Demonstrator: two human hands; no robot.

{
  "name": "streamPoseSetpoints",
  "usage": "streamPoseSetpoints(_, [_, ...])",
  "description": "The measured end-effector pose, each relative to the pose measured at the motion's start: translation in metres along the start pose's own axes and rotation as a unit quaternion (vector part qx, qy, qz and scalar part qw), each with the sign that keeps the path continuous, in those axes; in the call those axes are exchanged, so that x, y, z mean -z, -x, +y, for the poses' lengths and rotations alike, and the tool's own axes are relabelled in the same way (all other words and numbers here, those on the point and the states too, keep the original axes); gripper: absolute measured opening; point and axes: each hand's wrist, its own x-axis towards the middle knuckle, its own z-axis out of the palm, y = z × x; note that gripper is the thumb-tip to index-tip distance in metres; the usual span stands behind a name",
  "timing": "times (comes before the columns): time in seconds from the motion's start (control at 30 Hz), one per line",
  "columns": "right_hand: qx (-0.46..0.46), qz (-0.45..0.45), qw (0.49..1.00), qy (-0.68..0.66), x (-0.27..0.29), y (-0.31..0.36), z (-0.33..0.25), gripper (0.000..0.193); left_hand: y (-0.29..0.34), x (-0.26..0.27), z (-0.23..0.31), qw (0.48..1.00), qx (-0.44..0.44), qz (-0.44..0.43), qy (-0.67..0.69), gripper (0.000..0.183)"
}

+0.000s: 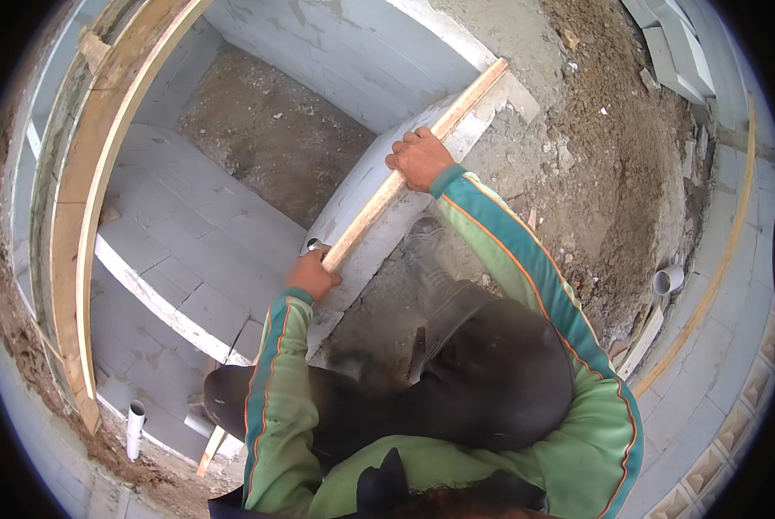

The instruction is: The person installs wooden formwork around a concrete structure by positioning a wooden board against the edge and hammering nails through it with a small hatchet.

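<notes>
A long wooden strip (370, 214) lies along the top edge of a grey block wall (344, 195), slanting from near left to far right. My left hand (313, 275) is closed around its near end. Farther up, my right hand (420, 159) grips the strip around its middle, knuckles up and fingers curled over the left edge. Beside my left hand, a small round pipe end (314, 245) shows at the wall. Under and beside the strip, the wall top has pale mortar (406, 212). My left thumb is partly hidden.
Left of the wall is a deep pit with a dirt floor (270, 130). Long boards (102, 173) span the far left. White pipes (135, 428) stick up at lower left, another pipe (668, 279) at right. Loose soil (617, 173) and stacked blocks (677, 52) lie right. My knees are bent close by.
</notes>
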Motion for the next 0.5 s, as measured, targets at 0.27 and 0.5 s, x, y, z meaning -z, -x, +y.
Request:
streamPoseSetpoints(0.27, [-0.007, -0.032, 0.999, 0.005, 0.007, -0.002, 0.003, 0.018, -0.012, -0.011, -0.019, 0.997, -0.045, 0.022, 0.055, 0.057])
streamPoseSetpoints(0.5, [-0.023, -0.030, 0.999, 0.013, 0.006, -0.002, -0.001, 0.019, -0.005, -0.003, 0.005, 0.999, -0.011, 0.037, -0.036, 0.059])
